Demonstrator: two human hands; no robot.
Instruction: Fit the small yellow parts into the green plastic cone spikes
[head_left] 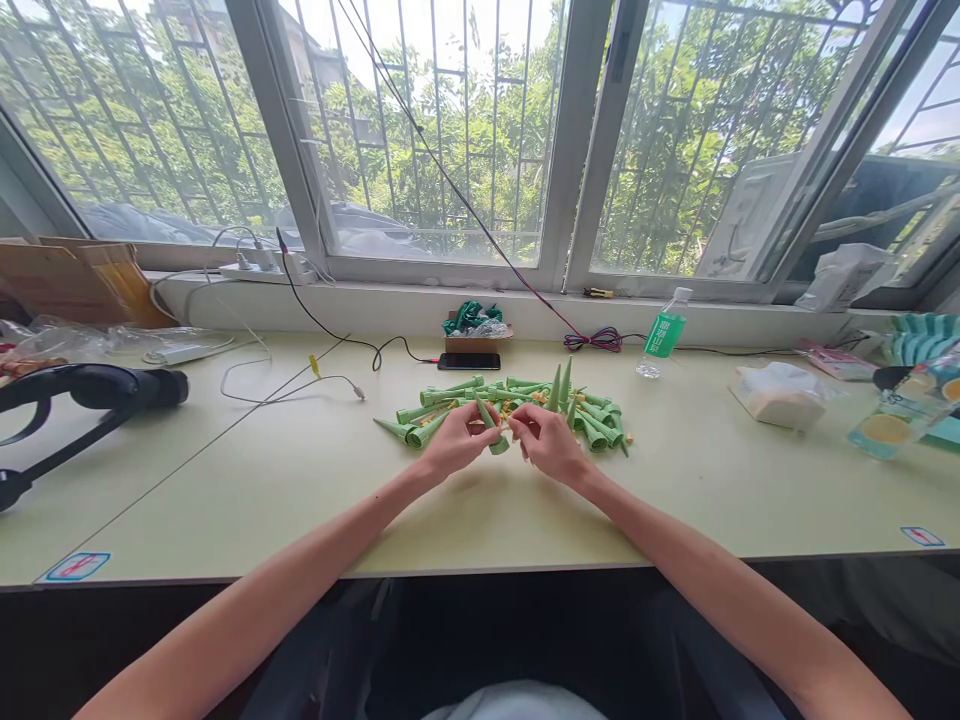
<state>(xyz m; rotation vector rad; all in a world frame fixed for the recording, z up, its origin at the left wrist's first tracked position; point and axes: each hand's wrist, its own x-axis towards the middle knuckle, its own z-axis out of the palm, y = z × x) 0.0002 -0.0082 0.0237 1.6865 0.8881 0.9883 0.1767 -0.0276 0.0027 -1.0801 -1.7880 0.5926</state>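
My left hand (459, 440) is closed around a green pointed cone (491, 428), its tip up and away and its wide hollow end toward me. Close beside it, my right hand (551, 440) has its fingertips pinched together at a small yellowish piece (507, 425), too small to name. Behind both hands spreads a pile of similar green cones (435, 394), most lying on their sides. Two cones (561, 385) stand upright just behind my right hand. Small yellow-orange bits lie scattered among the pile, partly hidden by my fingers.
Behind the pile lie a black phone (469, 361) and a small cardboard box (480, 338). A water bottle (664, 335) stands to the right, near a tissue pack (780, 392). Cables (300, 385) and a black headset (90, 400) occupy the left. The table's front edge (495, 570) is near me.
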